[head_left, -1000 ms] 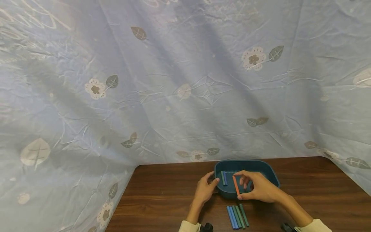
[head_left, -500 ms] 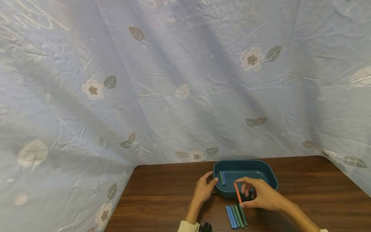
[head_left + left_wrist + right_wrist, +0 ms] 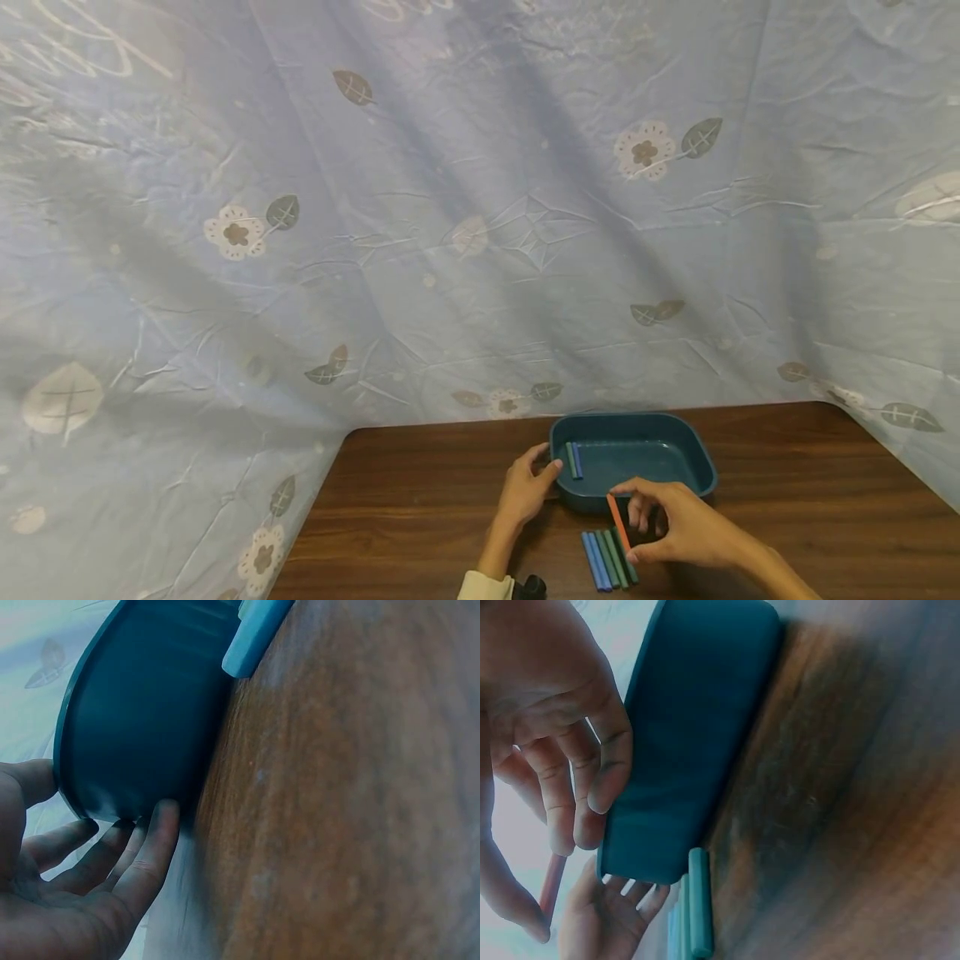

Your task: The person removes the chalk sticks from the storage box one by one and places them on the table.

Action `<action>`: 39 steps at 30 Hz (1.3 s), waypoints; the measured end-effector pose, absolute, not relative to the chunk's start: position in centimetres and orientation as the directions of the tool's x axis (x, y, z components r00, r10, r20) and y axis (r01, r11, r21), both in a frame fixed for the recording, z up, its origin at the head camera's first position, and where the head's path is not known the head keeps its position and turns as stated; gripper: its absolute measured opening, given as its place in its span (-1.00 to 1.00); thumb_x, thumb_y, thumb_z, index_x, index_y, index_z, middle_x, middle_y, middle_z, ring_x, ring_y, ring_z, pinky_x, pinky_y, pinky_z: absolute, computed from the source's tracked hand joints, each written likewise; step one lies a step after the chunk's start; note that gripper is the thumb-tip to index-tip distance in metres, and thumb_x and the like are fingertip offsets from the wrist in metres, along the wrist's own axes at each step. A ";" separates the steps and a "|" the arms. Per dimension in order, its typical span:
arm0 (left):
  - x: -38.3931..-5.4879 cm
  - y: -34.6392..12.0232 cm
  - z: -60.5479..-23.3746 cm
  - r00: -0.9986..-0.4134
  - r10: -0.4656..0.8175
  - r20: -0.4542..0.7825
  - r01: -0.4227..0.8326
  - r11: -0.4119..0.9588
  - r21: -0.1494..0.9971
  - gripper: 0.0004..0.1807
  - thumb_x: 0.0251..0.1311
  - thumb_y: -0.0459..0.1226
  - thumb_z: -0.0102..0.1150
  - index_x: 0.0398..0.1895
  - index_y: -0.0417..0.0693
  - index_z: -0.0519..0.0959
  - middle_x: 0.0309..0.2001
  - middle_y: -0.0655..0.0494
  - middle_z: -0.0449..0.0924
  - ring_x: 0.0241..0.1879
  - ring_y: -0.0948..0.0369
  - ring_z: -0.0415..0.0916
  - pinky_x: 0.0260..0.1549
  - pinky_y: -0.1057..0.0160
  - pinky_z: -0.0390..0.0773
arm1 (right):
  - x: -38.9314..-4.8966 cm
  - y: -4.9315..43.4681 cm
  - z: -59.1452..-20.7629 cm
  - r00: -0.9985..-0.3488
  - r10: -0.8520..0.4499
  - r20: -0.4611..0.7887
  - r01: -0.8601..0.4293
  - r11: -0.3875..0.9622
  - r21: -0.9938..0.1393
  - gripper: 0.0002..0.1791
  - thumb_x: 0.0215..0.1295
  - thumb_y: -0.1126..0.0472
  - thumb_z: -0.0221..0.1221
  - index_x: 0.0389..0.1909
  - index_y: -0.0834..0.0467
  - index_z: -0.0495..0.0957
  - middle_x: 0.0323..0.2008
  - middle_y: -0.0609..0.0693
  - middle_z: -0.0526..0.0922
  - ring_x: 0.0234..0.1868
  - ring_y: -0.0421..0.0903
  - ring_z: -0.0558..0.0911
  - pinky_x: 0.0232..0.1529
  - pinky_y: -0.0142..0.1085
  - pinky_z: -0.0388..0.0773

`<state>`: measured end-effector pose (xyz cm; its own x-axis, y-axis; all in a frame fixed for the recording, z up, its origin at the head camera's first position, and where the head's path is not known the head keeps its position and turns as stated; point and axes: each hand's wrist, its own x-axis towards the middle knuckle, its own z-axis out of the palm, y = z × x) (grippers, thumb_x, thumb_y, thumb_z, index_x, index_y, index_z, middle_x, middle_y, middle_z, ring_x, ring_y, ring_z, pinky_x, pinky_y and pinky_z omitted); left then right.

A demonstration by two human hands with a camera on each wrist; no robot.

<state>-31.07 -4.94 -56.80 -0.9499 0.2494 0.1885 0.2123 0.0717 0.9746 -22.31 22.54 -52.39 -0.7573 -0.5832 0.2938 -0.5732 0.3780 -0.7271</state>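
My right hand pinches a slim orange stick by its two ends, between thumb and fingertip. It hovers in front of the blue-green tub, over the right end of a row of sticks. That row, on the wooden table, has blue sticks at left and green sticks at right. My left hand holds the tub's left end, thumb at the rim and fingers against the outer wall. Inside the tub, at its left, lie a green stick and a blue stick.
The brown wooden table ends at a back edge just behind the tub. A pale blue curtain with leaves and flowers hangs behind it and along both sides.
My right hand has come out from over the tub toward the front, bringing the orange stick above the row on the table. My left hand stays at the tub's left end.
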 end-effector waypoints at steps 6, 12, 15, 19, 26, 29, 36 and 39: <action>-31.0 -5.1 -56.7 -0.951 0.242 0.192 0.216 0.079 0.973 -0.44 0.48 -0.28 0.29 0.44 -0.41 0.47 0.17 -0.39 0.69 0.01 -0.22 0.77 -0.20 -0.07 0.88 | -22.0 22.8 -53.0 -0.760 -0.604 0.241 -0.525 0.350 -0.776 -0.30 0.27 0.12 0.54 0.35 0.24 0.51 -0.28 -0.09 0.64 -0.38 -0.20 0.61 -0.44 -0.38 0.64; -31.0 -5.2 -56.6 -0.951 0.243 0.190 0.217 0.091 0.972 -0.43 0.49 -0.27 0.28 0.44 -0.40 0.47 0.16 -0.36 0.70 0.01 -0.22 0.78 -0.19 -0.06 0.88 | -21.8 23.3 -53.5 -0.750 -0.632 0.198 -0.502 0.348 -0.792 -0.30 0.29 0.14 0.53 0.35 0.29 0.49 -0.28 -0.08 0.65 -0.39 -0.19 0.61 -0.43 -0.39 0.63; -31.0 -5.2 -56.6 -0.952 0.243 0.187 0.214 0.092 0.972 -0.43 0.49 -0.27 0.28 0.44 -0.41 0.47 0.15 -0.37 0.70 0.01 -0.21 0.78 -0.19 -0.06 0.88 | -21.9 23.6 -53.8 -0.744 -0.643 0.183 -0.502 0.356 -0.788 -0.30 0.29 0.13 0.52 0.35 0.31 0.49 -0.28 -0.09 0.66 -0.36 -0.20 0.62 -0.42 -0.39 0.62; -31.0 -5.2 -56.6 -0.953 0.238 0.186 0.214 0.097 0.972 -0.44 0.48 -0.26 0.29 0.43 -0.39 0.49 0.15 -0.35 0.70 0.01 -0.20 0.78 -0.20 -0.04 0.88 | -22.2 23.8 -54.1 -0.747 -0.644 0.165 -0.503 0.385 -0.774 -0.30 0.29 0.09 0.53 0.34 0.29 0.50 -0.28 -0.14 0.66 -0.33 -0.27 0.60 -0.39 -0.41 0.59; -31.0 -5.1 -56.5 -0.953 0.243 0.182 0.210 0.095 0.973 -0.46 0.49 -0.28 0.27 0.43 -0.38 0.49 0.11 -0.32 0.72 0.03 -0.19 0.77 -0.17 -0.07 0.88 | -22.8 23.9 -54.7 -0.759 -0.645 0.095 -0.452 0.416 -0.789 -0.27 0.27 0.06 0.54 0.33 0.32 0.50 -0.29 -0.13 0.66 -0.34 -0.30 0.59 -0.38 -0.40 0.60; -30.9 -5.0 -56.5 -0.952 0.246 0.180 0.208 0.095 0.973 -0.45 0.49 -0.28 0.27 0.43 -0.38 0.48 0.09 -0.31 0.73 0.02 -0.16 0.77 -0.16 -0.08 0.88 | -22.8 23.9 -55.0 -0.764 -0.641 0.066 -0.430 0.431 -0.793 -0.28 0.26 0.04 0.54 0.31 0.30 0.51 -0.30 -0.13 0.65 -0.35 -0.31 0.59 -0.38 -0.40 0.62; -30.8 -5.1 -56.5 -0.951 0.251 0.182 0.211 0.093 0.973 -0.43 0.49 -0.27 0.28 0.45 -0.39 0.47 0.09 -0.31 0.73 0.02 -0.19 0.77 -0.15 -0.11 0.87 | -22.6 23.5 -55.3 -0.769 -0.636 0.065 -0.454 0.473 -0.755 -0.26 0.21 -0.01 0.57 0.28 0.28 0.54 -0.31 -0.19 0.62 -0.36 -0.37 0.57 -0.38 -0.42 0.61; -30.8 -5.1 -56.6 -0.950 0.254 0.181 0.211 0.096 0.973 -0.43 0.49 -0.27 0.28 0.45 -0.40 0.46 0.08 -0.32 0.73 0.01 -0.19 0.77 -0.16 -0.10 0.87 | -22.5 23.3 -55.3 -0.772 -0.632 0.064 -0.462 0.489 -0.740 -0.25 0.20 -0.02 0.58 0.27 0.29 0.55 -0.31 -0.22 0.62 -0.36 -0.39 0.55 -0.39 -0.43 0.59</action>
